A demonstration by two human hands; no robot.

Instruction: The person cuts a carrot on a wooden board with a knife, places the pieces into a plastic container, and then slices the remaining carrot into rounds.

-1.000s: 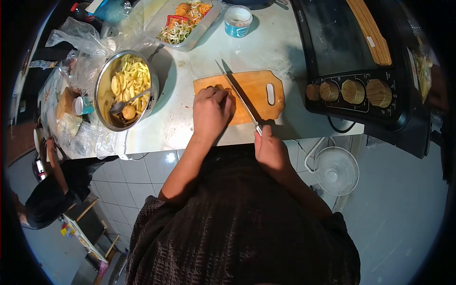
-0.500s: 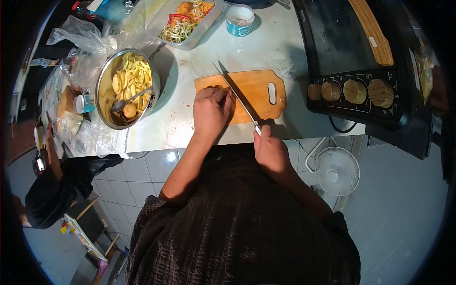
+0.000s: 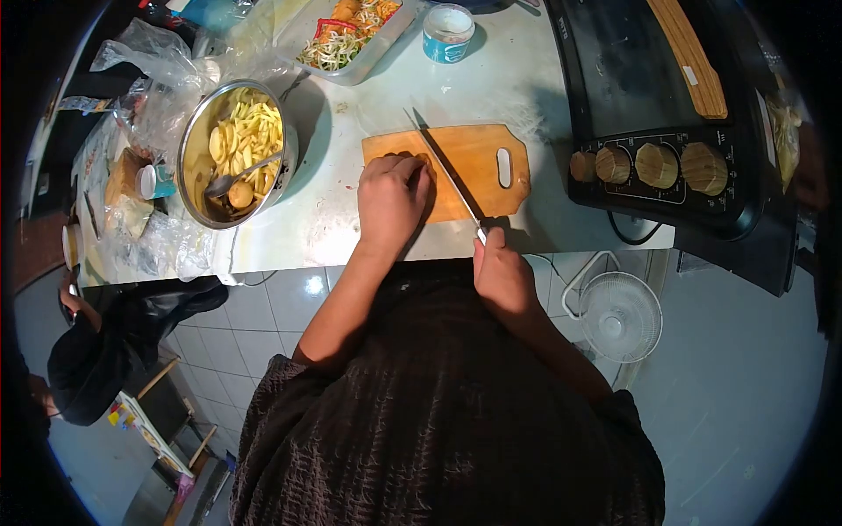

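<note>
A wooden cutting board point(image 3: 478, 158) with an oval handle hole lies on the white counter. My right hand point(image 3: 504, 272) is wrapped round the pale handle of a long knife point(image 3: 450, 175), whose blade slants up and left across the board. My left hand point(image 3: 390, 197) is closed on the board's left part, left of the blade; a small orange-brown bit shows at its fingertips, the rest is hidden. Left of it a metal pot point(image 3: 187, 167) holds pale yellow strips point(image 3: 250, 131), a round brown item point(image 3: 240, 195) and a spoon point(image 3: 222, 185).
A plastic tub point(image 3: 355, 70) of sprouts and shredded vegetables and a blue-white cup point(image 3: 447, 39) stand behind. On the right is a black oven point(image 3: 649, 206) with wooden knobs. Plastic bags point(image 3: 149, 61) crowd the left; another person point(image 3: 92, 351) is beyond. A fan point(image 3: 620, 317) stands below.
The knife and my right hand have shifted slightly right, away from my left hand's fingers. The other person's arm at the left has moved lower.
</note>
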